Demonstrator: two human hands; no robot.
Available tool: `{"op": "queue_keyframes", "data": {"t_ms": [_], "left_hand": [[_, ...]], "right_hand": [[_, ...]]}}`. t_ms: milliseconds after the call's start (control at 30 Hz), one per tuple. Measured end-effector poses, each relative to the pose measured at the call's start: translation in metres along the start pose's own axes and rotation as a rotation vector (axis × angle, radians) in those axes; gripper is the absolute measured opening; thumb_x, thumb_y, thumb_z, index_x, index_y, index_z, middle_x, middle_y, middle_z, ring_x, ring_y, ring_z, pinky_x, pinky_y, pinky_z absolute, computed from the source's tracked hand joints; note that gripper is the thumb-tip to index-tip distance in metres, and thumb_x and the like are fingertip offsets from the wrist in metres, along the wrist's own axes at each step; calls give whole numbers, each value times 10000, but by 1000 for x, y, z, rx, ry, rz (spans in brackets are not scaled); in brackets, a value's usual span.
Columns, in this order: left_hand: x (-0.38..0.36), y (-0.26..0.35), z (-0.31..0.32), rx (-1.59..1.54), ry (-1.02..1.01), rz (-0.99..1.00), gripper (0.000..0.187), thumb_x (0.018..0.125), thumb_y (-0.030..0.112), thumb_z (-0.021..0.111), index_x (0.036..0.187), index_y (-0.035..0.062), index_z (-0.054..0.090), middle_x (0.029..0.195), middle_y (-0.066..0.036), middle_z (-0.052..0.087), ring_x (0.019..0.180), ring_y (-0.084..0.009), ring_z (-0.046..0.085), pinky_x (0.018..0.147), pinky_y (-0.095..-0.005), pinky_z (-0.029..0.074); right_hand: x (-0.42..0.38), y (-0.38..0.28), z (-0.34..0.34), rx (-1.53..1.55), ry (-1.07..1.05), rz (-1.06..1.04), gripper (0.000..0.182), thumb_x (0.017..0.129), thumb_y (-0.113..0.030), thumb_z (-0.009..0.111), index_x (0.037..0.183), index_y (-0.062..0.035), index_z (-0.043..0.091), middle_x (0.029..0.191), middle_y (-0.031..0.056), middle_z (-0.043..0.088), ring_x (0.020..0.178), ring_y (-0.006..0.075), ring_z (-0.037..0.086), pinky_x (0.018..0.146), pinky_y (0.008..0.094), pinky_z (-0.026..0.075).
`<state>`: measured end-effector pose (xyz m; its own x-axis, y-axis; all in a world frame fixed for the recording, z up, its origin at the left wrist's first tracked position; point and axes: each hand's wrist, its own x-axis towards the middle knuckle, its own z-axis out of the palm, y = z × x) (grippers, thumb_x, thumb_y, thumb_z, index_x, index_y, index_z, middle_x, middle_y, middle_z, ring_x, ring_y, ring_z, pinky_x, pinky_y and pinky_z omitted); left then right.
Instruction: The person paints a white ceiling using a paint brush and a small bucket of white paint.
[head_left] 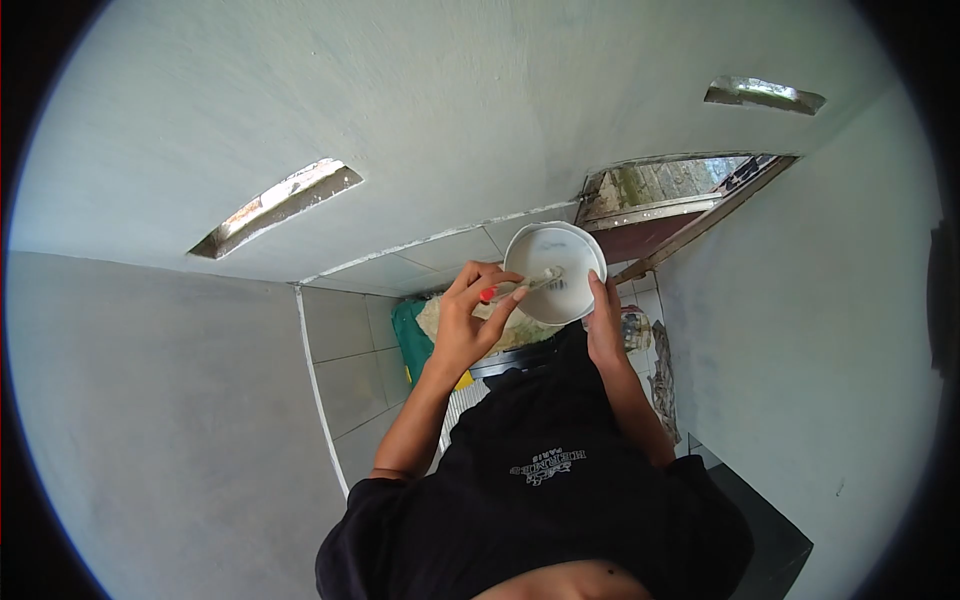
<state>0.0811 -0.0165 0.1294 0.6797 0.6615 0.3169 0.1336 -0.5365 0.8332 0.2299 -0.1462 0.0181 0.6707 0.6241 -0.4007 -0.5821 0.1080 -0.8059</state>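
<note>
A round white bowl or tub (545, 297) is held up in front of me, tilted so its inside shows. My right hand (604, 325) grips its right rim, fingers partly hidden behind it. Over the left part of the opening, my left hand (480, 305) pinches a thin, light-coloured stick-like tool (537, 284) with a red part (487, 295) near the fingers. The tool's whitish tip is inside the bowl. What lies at the bowl's bottom is too small to make out.
A pale wall (430, 120) with narrow slots rises ahead, and side walls stand left and right. Beyond the bowl is an open window or doorway (650, 205). Below my hands lie a green item (408, 335) and a pale sack-like thing (430, 322).
</note>
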Motion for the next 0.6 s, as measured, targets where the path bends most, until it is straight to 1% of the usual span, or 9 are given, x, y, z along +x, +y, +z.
{"op": "queue_keyframes", "data": {"t_ms": [133,200,300,367,433,467,533,567,600], "left_hand": [[-11,-5,-8,-10,37,-89,201,846,76,749,1029,1,717,932,-100,690,808,-150,628,724,-265,489],[-16,-10,-12,-184,101,-370,179,872,101,742,1014,-5,712,889,-77,697,810,-117,647,707,-268,514],[1,2,-21,-190,109,-400,194,908,127,715,1020,-30,700,849,-81,712,769,-85,637,692,-243,515],[13,5,-22,-163,130,-387,217,923,158,701,1015,-38,694,818,-87,710,756,-97,655,690,-243,514],[23,7,-23,-150,167,-489,246,923,188,702,986,-49,690,817,-89,709,773,-125,684,686,-243,524],[23,7,-24,-150,175,-487,246,923,188,702,986,-49,690,817,-89,709,773,-125,684,686,-243,524],[23,4,-28,-204,152,-608,279,924,205,700,998,-63,675,844,-99,710,785,-153,705,673,-252,538],[18,-2,-30,-203,159,-603,279,924,205,700,998,-63,675,844,-99,710,785,-153,705,673,-252,538],[11,-10,-32,-243,95,-667,285,922,200,700,1019,-66,667,862,-104,711,792,-161,709,672,-256,546]], "right_hand": [[9,-1,0,-37,-1,-72,482,978,-332,586,1301,13,494,1202,93,573,1118,159,532,968,292,400],[14,1,-5,-67,-4,-80,483,978,-331,587,1300,16,493,1200,95,573,1114,158,532,967,291,400],[22,-2,-9,-62,-51,-53,481,976,-324,593,1290,26,498,1197,102,575,1111,159,530,968,292,399],[25,-7,-6,-112,-58,-45,485,973,-325,599,1285,33,500,1188,106,578,1107,158,529,969,292,399],[28,-5,-7,-93,-64,-38,489,972,-325,600,1290,32,496,1190,104,578,1110,158,530,974,294,397],[32,-4,-8,-72,-66,-38,493,971,-326,600,1294,30,493,1193,102,577,1113,159,530,978,295,395],[37,-5,-11,-61,-46,-42,498,971,-325,601,1303,28,486,1194,99,578,1114,155,531,971,294,402],[40,-6,-12,-48,-19,-44,504,970,-324,602,1311,26,479,1195,95,578,1115,151,533,964,293,408],[43,-9,-14,-47,-24,-46,504,970,-324,602,1311,26,479,1195,95,578,1115,151,533,964,293,408]]}}
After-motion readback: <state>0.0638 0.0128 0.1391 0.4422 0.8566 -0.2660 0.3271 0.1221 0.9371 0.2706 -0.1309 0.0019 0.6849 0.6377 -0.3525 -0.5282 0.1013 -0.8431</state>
